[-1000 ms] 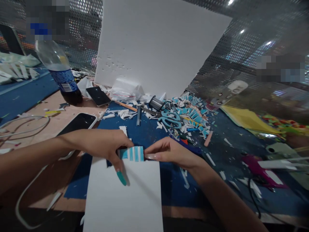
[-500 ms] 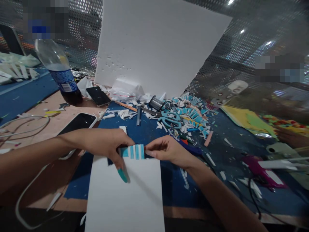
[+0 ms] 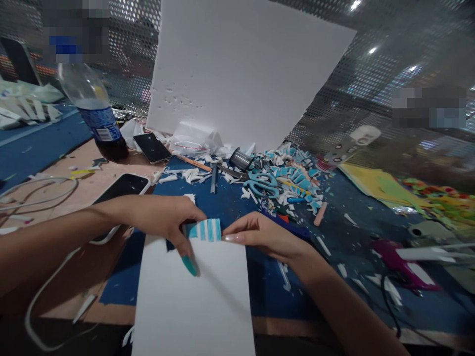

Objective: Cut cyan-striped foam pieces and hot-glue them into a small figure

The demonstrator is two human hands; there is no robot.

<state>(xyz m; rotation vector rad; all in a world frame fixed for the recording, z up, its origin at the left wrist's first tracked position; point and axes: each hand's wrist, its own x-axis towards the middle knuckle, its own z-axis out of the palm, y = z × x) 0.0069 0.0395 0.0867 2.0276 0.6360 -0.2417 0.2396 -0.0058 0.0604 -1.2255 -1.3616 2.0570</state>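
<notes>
A white foam board (image 3: 193, 301) stands toward me, its lower part past the table's front edge. Along its top edge sits a blue-and-white striped strip (image 3: 208, 230). My left hand (image 3: 166, 217) grips the board's top left part, thumb with a teal nail on the front, fingers hidden behind. Just right of the strip, my right hand (image 3: 260, 235) holds thumb and fingertips pinched together at the top edge. Whatever lies between those fingertips is too small to make out.
Behind my hands lie light-blue scissors (image 3: 261, 184), a spool (image 3: 240, 159) and a heap of blue and white scraps (image 3: 297, 173). Phones (image 3: 124, 189) and a cola bottle (image 3: 100, 126) are at left. A magenta glue gun (image 3: 404, 264) lies right. A large white panel (image 3: 241, 74) stands behind.
My right fingers have straightened from a curl and press together at the strip's right end. My left hand keeps its grip. Another person's hand at the far right has left view.
</notes>
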